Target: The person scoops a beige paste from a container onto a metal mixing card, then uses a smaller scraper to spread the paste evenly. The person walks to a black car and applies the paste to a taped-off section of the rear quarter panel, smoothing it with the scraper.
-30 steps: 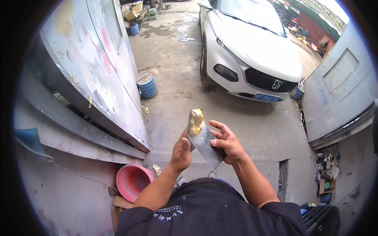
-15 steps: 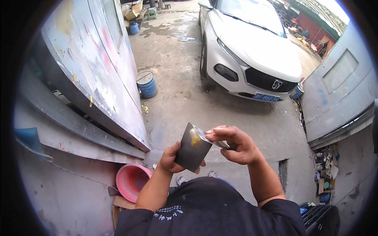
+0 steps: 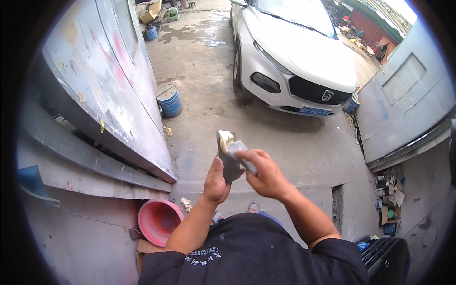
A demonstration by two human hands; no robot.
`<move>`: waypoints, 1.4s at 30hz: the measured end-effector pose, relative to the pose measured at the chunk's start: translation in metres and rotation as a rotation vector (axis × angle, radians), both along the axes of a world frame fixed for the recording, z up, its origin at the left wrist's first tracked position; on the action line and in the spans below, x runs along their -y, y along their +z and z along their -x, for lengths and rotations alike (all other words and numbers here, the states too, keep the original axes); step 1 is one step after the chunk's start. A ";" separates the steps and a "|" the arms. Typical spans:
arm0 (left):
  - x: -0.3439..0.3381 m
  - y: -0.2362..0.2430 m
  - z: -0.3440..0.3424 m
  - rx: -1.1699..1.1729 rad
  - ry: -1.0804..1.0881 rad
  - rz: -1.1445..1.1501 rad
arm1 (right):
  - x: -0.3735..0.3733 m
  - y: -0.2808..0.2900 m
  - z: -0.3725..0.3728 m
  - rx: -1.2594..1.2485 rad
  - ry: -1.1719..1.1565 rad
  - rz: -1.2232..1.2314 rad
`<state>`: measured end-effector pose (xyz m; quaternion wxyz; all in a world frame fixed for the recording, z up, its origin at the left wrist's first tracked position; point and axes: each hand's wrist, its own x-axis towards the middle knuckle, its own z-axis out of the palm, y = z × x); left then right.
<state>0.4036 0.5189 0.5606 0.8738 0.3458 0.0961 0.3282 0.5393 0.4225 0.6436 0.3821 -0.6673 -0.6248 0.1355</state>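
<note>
Out in front of my body, my left hand (image 3: 216,184) is closed around a dark grey flat board (image 3: 231,170), its thumb along the near side. A pale yellow, putty-like paste (image 3: 225,137) lies at the board's upper end. My right hand (image 3: 267,175) grips a grey putty scraper (image 3: 238,147), slightly smeared by motion. The scraper's blade is at the paste and covers part of the board. Whether the blade presses on the board or sits just over it, I cannot tell.
A white car (image 3: 299,61) stands ahead on the concrete floor. Left are a painted metal door (image 3: 104,80), a blue drum (image 3: 169,102) and a pink tub (image 3: 148,219). To the right stand another metal door (image 3: 403,90), a cluttered shelf (image 3: 390,202) and a black case (image 3: 387,261).
The board has turned narrower to view and more upright. My right hand has moved left and down, bringing the scraper over the board. The paste now looks paler and spread along the upper end.
</note>
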 end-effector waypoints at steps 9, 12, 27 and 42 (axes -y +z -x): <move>-0.001 -0.013 -0.034 -0.163 0.103 -0.282 | 0.009 0.001 -0.023 -0.057 -0.038 -0.025; -0.005 0.000 -0.041 -0.063 -0.178 0.027 | 0.043 0.010 -0.054 -0.017 -0.034 -0.118; 0.062 0.041 -0.172 0.214 -0.748 0.284 | 0.155 -0.014 -0.227 -0.454 -0.050 -0.283; 0.173 0.026 -0.332 0.013 -0.453 -0.872 | 0.262 -0.018 -0.270 -1.589 -0.282 -0.590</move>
